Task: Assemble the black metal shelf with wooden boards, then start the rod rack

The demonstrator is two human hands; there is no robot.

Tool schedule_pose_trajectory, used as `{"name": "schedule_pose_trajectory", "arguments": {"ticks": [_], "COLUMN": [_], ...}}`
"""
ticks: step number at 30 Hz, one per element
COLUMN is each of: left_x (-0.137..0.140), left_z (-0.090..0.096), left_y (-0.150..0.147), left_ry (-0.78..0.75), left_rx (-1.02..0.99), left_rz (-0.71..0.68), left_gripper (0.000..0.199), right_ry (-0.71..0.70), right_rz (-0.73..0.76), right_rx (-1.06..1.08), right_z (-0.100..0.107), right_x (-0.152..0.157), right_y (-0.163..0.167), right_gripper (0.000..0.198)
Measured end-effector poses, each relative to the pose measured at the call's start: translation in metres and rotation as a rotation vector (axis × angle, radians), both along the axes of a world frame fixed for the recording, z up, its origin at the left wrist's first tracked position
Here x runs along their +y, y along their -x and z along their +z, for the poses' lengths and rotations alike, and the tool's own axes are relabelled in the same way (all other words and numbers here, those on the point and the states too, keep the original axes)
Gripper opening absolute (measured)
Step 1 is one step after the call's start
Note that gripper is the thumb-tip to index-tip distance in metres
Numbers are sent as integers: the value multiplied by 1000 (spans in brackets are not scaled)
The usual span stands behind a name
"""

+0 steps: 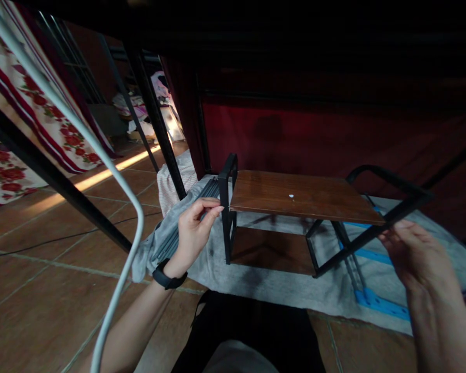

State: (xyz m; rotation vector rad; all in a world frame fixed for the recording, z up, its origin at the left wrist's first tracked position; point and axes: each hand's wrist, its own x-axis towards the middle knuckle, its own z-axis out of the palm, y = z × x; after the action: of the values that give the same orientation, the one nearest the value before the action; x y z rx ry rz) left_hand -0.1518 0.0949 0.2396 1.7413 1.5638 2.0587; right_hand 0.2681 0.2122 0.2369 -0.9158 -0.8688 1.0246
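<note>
Over the tiled floor [42, 305], a grey cloth [279, 287] lay beneath the small shelf [306, 199] before me, probably against scratches. My left hand [192, 228] pinched nearly closed at its left side, my right hand [419, 248] curled at its right, perhaps steadying it; whether either gripped, I couldn't tell.

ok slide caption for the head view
Left hand and right hand at opposite ends of a two-tier shelf on grey cloth.
</note>
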Motion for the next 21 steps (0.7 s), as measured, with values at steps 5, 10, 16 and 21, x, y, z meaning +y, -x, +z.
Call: {"name": "schedule_pose_trajectory", "arguments": {"ticks": [5,10,16,21], "left_x": [-2,-1,0,3], "left_z": [0,4,11,11], "left_y": [-1,-3,-6,-6], "left_ry": [6,79,142,108], "left_rx": [28,-206,-356,-366], "left_rz": [60,22,3,18], "left_gripper": [11,21,27,24], "right_ry": [-9,11,-13,-54], "right_rz": [10,36,24,30], "right_rx": [8,23,19,25], "right_z": [3,6,11,11], "right_x": [-2,-4,-6,-5], "right_y": [2,3,10,13], "right_gripper": [31,32,36,35]}}
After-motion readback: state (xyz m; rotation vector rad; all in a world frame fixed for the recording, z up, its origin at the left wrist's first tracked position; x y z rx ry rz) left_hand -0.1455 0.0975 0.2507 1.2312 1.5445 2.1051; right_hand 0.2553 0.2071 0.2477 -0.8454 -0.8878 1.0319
